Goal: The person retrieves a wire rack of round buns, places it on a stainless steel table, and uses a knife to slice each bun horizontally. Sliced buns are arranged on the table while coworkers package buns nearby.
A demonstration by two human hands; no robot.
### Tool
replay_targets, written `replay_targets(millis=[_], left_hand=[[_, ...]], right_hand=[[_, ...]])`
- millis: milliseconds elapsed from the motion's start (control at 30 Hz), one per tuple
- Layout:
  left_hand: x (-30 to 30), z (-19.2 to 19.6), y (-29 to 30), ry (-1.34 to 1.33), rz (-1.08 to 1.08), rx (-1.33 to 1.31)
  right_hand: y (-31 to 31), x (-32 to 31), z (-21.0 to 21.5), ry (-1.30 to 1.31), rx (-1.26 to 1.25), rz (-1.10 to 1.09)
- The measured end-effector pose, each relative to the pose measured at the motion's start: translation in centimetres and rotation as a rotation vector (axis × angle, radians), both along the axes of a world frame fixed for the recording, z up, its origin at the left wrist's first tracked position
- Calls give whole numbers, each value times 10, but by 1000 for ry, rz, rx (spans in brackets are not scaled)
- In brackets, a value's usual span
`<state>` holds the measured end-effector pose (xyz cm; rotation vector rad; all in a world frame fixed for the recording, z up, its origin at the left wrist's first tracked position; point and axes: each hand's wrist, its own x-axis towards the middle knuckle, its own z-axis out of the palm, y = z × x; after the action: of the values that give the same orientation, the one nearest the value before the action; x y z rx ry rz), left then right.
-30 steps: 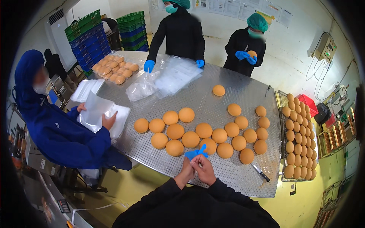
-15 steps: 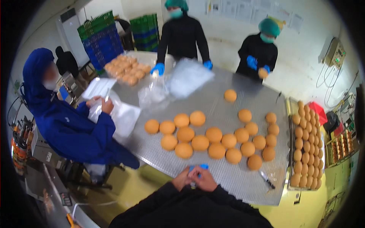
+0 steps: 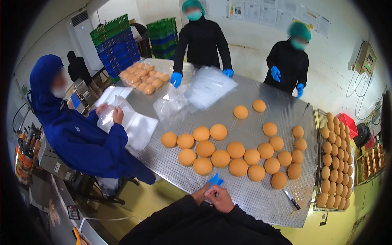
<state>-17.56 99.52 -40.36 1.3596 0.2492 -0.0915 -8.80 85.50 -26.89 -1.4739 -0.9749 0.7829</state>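
**Bare hands pinch a blue glove at the counter edge**

The left hand (image 3: 201,193) and the right hand (image 3: 220,198) meet close together at the near edge of the counter (image 3: 261,200), both bare, sleeves in black. Between them they grip a small blue glove (image 3: 215,180), fingers closed on its lower part; how much of it is bunched inside the hands cannot be told. The glove sits just over the counter's near rim, close to the front row of round golden buns (image 3: 228,157), and its visible tip nearly reaches the nearest of them.

What shows of the glove is a short pointed flap. Its long axis runs roughly away from the person, up from the fingers toward the buns, tilted a little to the right; the free end points at the buns, the held end lies in the hands.

The risks, as I judge them: thin glove material pulled between two tight pinches may tear or snap back. A hand slipping forward could brush bare skin or the flicked glove against the closest buns, which lie unwrapped on the perforated steel. A small knife-like tool (image 3: 291,199) lies near the right hand on the counter, and a careless sweep of the elbow could knock it off the edge. The person in blue (image 3: 77,134), handling clear bags (image 3: 136,126), is well apart.
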Motion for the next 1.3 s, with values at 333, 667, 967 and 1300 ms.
replay_targets(millis=[333, 667, 967, 1300], left_hand=[[65, 5, -17, 113, 139, -590], [170, 68, 26, -80, 405, -1011], [164, 161, 33, -476, 659, -932], [71, 288, -59, -703, -268, -1318]], right_hand=[[-10, 9, 12, -48, 7, -132], [5, 19, 54, -104, 16, -189], [8, 15, 52, -31, 40, -105], [-27, 39, 31, 403, 226, -285]])
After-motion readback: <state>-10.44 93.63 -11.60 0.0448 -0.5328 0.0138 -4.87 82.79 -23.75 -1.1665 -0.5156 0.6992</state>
